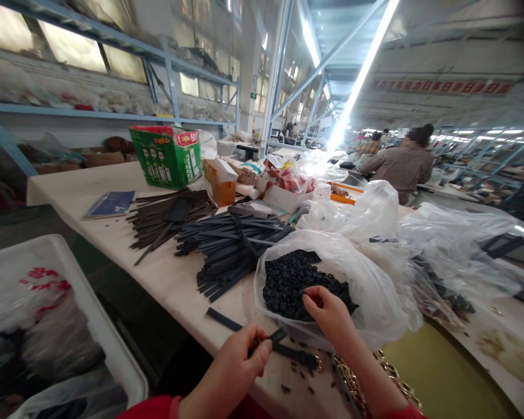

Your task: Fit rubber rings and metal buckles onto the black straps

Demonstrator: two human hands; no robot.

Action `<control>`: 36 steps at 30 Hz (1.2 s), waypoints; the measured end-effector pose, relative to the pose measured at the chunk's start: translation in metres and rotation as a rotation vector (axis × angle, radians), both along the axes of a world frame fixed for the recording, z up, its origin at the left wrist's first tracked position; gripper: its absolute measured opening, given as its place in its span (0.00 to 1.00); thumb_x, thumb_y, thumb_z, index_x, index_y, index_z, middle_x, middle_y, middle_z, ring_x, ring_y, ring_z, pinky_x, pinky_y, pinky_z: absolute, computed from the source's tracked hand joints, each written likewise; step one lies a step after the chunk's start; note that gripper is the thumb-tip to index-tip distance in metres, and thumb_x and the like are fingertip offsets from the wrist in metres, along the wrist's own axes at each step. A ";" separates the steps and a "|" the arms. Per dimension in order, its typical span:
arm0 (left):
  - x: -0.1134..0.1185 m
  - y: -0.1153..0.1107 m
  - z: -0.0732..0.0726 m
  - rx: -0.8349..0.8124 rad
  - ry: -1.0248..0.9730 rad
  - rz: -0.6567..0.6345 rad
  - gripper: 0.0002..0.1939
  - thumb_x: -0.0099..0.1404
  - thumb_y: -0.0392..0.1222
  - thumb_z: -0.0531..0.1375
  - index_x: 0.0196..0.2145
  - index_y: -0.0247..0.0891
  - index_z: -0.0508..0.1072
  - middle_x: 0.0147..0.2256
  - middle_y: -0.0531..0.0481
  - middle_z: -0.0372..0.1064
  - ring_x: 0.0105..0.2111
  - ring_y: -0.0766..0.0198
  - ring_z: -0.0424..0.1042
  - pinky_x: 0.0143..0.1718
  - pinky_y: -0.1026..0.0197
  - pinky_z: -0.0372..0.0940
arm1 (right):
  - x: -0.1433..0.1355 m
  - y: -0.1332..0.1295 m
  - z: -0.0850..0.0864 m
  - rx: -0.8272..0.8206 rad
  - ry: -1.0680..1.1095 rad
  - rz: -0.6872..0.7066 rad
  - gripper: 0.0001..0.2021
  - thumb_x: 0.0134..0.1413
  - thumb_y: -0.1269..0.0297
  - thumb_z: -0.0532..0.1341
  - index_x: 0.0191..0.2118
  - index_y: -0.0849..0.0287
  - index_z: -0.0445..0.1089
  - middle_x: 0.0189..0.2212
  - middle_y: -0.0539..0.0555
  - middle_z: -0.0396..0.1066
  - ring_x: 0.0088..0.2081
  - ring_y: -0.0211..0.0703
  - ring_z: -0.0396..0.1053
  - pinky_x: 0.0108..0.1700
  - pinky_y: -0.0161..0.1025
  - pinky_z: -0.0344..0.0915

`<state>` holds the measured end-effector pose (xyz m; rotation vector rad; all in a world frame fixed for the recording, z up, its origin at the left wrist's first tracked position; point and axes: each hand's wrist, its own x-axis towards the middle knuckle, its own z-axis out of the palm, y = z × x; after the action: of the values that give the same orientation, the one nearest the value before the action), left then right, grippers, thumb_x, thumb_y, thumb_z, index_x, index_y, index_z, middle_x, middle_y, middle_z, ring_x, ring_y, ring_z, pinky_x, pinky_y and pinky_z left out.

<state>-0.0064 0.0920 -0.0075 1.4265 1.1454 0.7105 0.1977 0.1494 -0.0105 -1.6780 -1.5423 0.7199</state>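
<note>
In my left hand (pixel 240 361), closed between thumb and fingers, is a dark strap (pixel 222 320). A belt strap with a gold buckle (pixel 318 364) lies on the table just right of that hand; whether it is the same piece I cannot tell. My right hand (pixel 329 313) reaches into a clear plastic bag (pixel 375 297) filled with small black loops (pixel 288 282). Its thumb and fingertips are pinched together at the loops' edge, and what sits between them is too small to make out. Several loose black bits (pixel 293 368) are scattered below the bag.
Bundles of dark straps (pixel 227 244) and brown straps (pixel 166 218) lie ahead on the table (pixel 166 288). Behind them stand a green carton (pixel 166 157) and a small box (pixel 220 181). Gold chain (pixel 393 372) is at lower right, a white bin (pixel 100 326) at left. A person (pixel 402 160) sits beyond.
</note>
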 end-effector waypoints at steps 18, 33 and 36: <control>-0.005 -0.047 0.022 0.199 0.103 0.022 0.08 0.59 0.41 0.51 0.26 0.36 0.66 0.23 0.56 0.62 0.25 0.68 0.59 0.27 0.67 0.53 | -0.050 -0.113 0.017 -0.152 0.844 0.025 0.15 0.36 0.54 0.69 0.26 0.58 0.69 0.20 0.46 0.65 0.24 0.36 0.61 0.29 0.33 0.59; 0.006 -0.053 0.012 0.138 -0.014 0.105 0.08 0.59 0.39 0.51 0.25 0.36 0.65 0.24 0.56 0.62 0.26 0.68 0.60 0.29 0.68 0.55 | -0.070 -0.124 0.008 -0.231 1.227 -0.150 0.13 0.37 0.58 0.70 0.24 0.57 0.66 0.22 0.43 0.67 0.23 0.31 0.65 0.29 0.29 0.64; 0.007 -0.050 0.005 0.095 -0.029 0.128 0.08 0.59 0.40 0.52 0.25 0.36 0.65 0.23 0.56 0.61 0.25 0.69 0.59 0.28 0.68 0.55 | -0.074 -0.123 -0.001 -0.159 1.164 -0.207 0.14 0.37 0.56 0.69 0.24 0.57 0.66 0.22 0.43 0.67 0.24 0.31 0.65 0.30 0.29 0.64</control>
<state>0.0010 0.0417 -0.0024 1.4268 1.2014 0.8833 0.1233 0.0262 -0.0115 -1.0910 -0.4866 1.3826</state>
